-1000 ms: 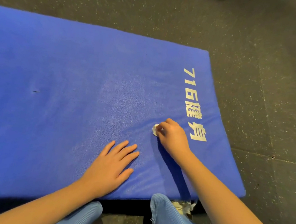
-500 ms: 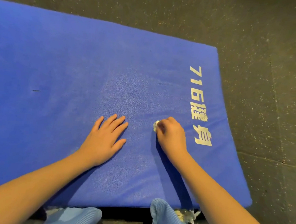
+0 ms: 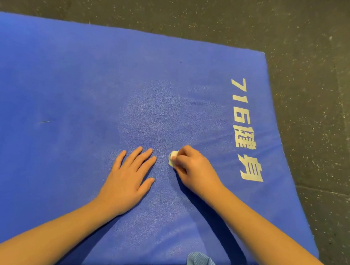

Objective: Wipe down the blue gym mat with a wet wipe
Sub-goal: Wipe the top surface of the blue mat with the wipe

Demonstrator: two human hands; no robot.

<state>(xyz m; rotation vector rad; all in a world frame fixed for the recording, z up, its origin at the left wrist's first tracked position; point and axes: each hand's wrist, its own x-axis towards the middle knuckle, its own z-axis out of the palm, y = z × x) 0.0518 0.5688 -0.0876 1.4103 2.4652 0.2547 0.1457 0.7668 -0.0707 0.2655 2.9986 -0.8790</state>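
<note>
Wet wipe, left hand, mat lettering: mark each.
wet wipe [image 3: 172, 158], head view, exposed white edge.
left hand [image 3: 129, 178], head view, back of the hand.
lettering [image 3: 251, 177], head view, lowest character's stroke.

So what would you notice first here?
The big blue gym mat fills most of the view, with white lettering down its right side. Near the middle, the right hand grips a crumpled white wet wipe against it, and the left hand lies flat alongside.

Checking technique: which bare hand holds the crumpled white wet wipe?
The right hand pinches the wet wipe; the left hand lies flat on the blue gym mat.
</note>
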